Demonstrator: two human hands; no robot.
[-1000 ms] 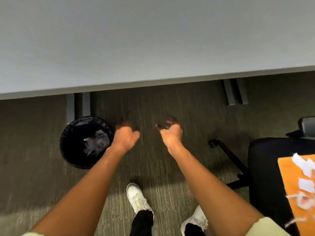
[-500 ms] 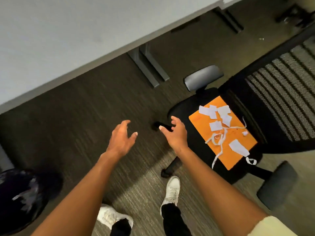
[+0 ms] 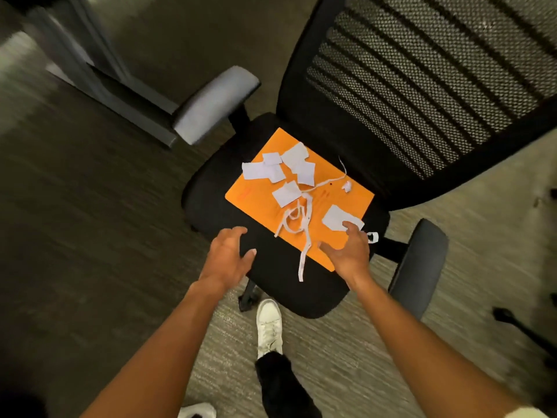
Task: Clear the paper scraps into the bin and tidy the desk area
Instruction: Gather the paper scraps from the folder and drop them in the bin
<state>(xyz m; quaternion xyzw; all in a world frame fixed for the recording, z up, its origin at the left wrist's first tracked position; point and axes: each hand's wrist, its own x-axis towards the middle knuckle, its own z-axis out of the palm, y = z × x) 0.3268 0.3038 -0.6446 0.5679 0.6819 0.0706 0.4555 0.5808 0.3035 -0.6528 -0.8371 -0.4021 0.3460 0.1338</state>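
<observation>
An orange sheet (image 3: 259, 203) lies on the black seat of an office chair (image 3: 271, 282). Several white paper scraps (image 3: 286, 193) and curled paper strips (image 3: 304, 233) are scattered on it. One larger scrap (image 3: 334, 218) lies at the sheet's right corner. My right hand (image 3: 349, 254) hovers open over the sheet's near right edge, fingertips at that scrap. My left hand (image 3: 227, 257) is open above the seat's front left, just off the sheet. Neither hand holds anything. The bin is out of view.
The chair's mesh back (image 3: 422, 86) fills the upper right, with grey armrests at left (image 3: 214, 104) and right (image 3: 419, 267). A desk leg (image 3: 99, 82) stands upper left. My white shoe (image 3: 269, 324) is on the carpet beneath the seat's front edge.
My view swung from the bin under the desk to the chair. Both open hands moved from above the carpet to the chair seat, the right reaching the orange sheet.
</observation>
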